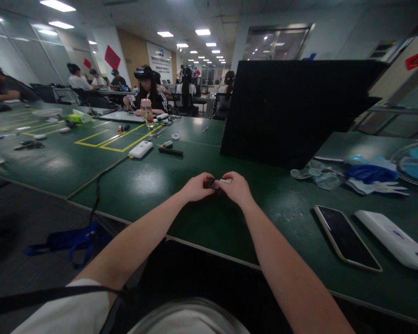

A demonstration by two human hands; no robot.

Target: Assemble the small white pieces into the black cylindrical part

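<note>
My left hand (198, 186) is closed around a small dark object (209, 183) just above the green table. My right hand (237, 186) pinches a small whitish piece (225, 181) close beside it. The two hands nearly meet, and the fingertips partly cover both items. Their exact kinds are too small and blurred to make out. Whether the pale piece touches the dark one cannot be told.
A large black panel (278, 111) stands behind my right hand. To the right lie a phone (346, 236), a white device (393, 236) and gloves (372, 174). A white power bank (140, 149) and a black bar (170, 151) lie ahead on the green table (125, 199). People sit beyond.
</note>
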